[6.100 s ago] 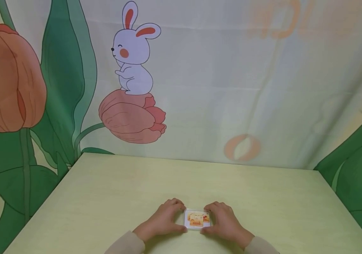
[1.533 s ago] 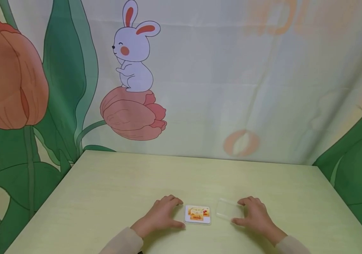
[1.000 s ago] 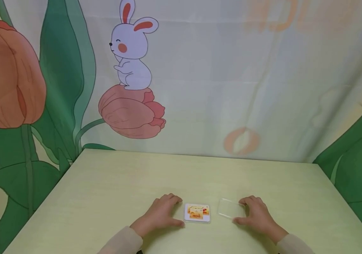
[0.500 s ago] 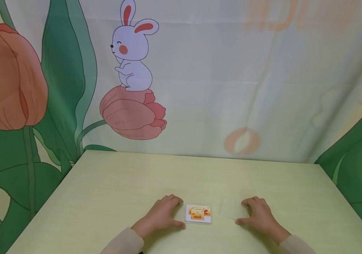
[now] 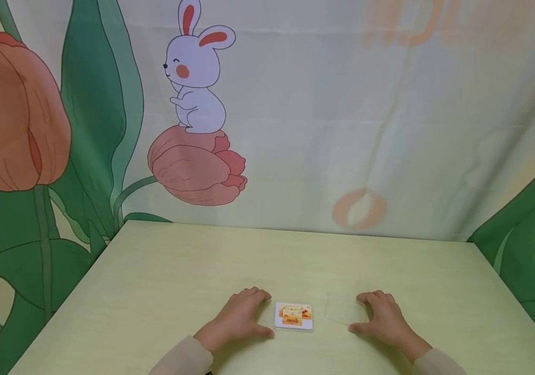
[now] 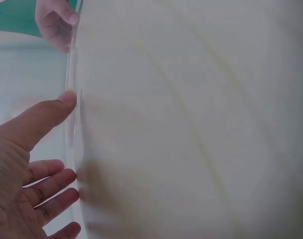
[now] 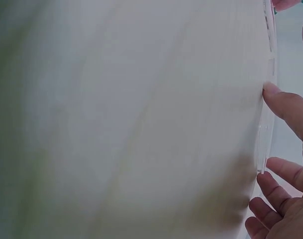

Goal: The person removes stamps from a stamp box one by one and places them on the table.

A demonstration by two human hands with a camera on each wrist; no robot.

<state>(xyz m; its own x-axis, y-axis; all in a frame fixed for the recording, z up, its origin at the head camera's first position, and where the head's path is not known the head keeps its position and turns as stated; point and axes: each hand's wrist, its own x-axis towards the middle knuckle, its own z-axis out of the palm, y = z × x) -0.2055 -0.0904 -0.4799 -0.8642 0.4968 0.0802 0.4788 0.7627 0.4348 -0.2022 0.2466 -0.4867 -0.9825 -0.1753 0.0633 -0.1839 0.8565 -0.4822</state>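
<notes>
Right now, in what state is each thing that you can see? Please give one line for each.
White printed case: lying flat, picture side up.
Clear cover: off the case, lying on the table, apart from it.
Left hand: fingers spread beside the case; contact unclear.
Right hand: thumb and fingers curved round the cover's right end.
Backdrop: hanging, lightly creased.

Even, moderate light covers the tabletop (image 5: 192,265); soft, shallow shadows lie on it under the left grip (image 5: 240,316) and the right grip (image 5: 382,319); the clear lid (image 5: 341,308) is barely outlined against it; above the tabletop's far edge, the orange print (image 5: 417,40) looks faded and blurry; both wrist views are dim, the tabletop blurred and its edge bowed.
</notes>
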